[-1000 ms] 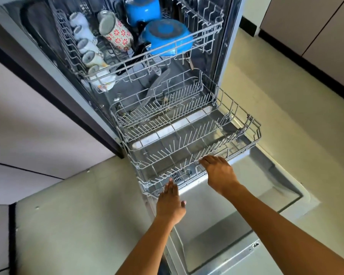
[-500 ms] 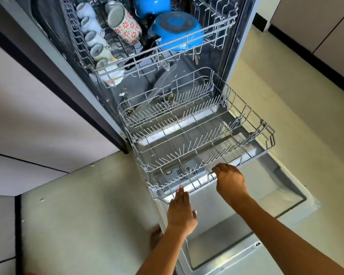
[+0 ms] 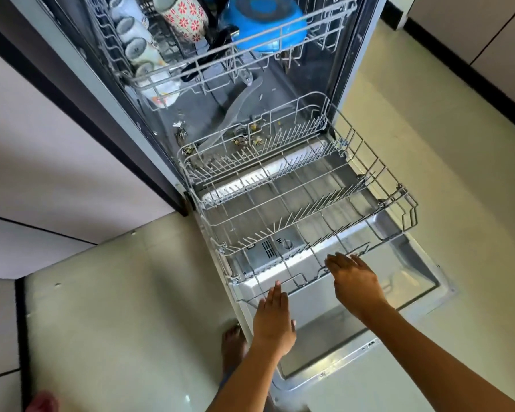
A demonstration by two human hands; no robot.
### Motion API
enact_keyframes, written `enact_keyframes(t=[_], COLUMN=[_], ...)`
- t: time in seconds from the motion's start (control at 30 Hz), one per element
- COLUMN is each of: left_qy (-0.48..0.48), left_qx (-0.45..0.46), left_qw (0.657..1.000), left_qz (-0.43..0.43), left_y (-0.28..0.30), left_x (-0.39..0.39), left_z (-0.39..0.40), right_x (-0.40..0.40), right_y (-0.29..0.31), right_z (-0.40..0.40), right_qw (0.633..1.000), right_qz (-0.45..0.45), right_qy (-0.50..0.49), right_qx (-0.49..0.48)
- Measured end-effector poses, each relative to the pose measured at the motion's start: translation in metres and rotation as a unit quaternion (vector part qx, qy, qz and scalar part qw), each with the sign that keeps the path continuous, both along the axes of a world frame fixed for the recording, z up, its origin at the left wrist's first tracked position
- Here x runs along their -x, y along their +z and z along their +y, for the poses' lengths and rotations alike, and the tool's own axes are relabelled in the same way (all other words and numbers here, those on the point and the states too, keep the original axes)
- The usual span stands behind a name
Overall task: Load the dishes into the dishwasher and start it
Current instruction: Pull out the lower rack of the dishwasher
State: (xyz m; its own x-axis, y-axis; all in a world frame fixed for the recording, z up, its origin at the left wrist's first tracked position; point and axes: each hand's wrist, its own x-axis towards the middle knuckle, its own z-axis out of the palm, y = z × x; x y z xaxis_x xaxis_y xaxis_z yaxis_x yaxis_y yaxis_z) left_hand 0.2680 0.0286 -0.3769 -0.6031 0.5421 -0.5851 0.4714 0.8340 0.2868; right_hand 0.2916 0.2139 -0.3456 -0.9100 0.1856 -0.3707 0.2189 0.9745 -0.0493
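At frame centre, the empty lower rack (image 3: 295, 203), light, stiff wire, is best taken at its front rim; left hand (image 3: 274, 319) and right hand (image 3: 356, 281) are seen flat-fingered, clasping nothing.

Landmark: lower rack (image 3: 298, 209). Lower rack drawn out over open door (image 3: 339, 331). Upper rack (image 3: 229, 58) above and behind lower rack. In upper rack: bowl (image 3: 265, 22) right, mug (image 3: 185, 16) centre, row of cups (image 3: 134, 40) left. Left hand (image 3: 274, 319) at lower rack's front edge, left end. Right hand (image 3: 356, 281) on front edge, right of left hand. Foot (image 3: 234, 343) on floor (image 3: 116, 322), left of door.
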Motion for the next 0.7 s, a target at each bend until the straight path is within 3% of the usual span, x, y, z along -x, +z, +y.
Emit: enact_keyframes(t=[0.13,0.27,0.37,0.47,0.57,0.7], left_qy=[0.014,0.113,0.166,0.192,0.198,0.236], left_qx=[-0.016,-0.156,-0.254,-0.333,-0.341,-0.317], left_qw=[1.000,0.980,0.949,0.898,0.857,0.822], left_qz=[0.013,0.052,0.092,0.214,0.331,0.410], left_y=[0.013,0.075,0.162,0.253,0.342,0.427], left_x=[0.006,0.020,0.029,0.028,0.024,0.010], left_z=[0.001,-0.002,-0.027,-0.067,-0.114,-0.176], right_x=[0.004,0.017,0.026,0.029,0.033,0.040], right_y=[0.017,0.070,0.146,0.245,0.360,0.437], right_z=[-0.008,-0.031,-0.056,-0.091,-0.132,-0.182], right_qw=[1.000,0.997,0.984,0.970,0.957,0.925], right_qz=[0.002,0.036,0.124,0.196,0.189,0.276], right_qy=[-0.012,-0.056,-0.080,-0.059,-0.025,0.031], right_qx=[-0.006,0.036,0.102,0.133,0.217,0.260])
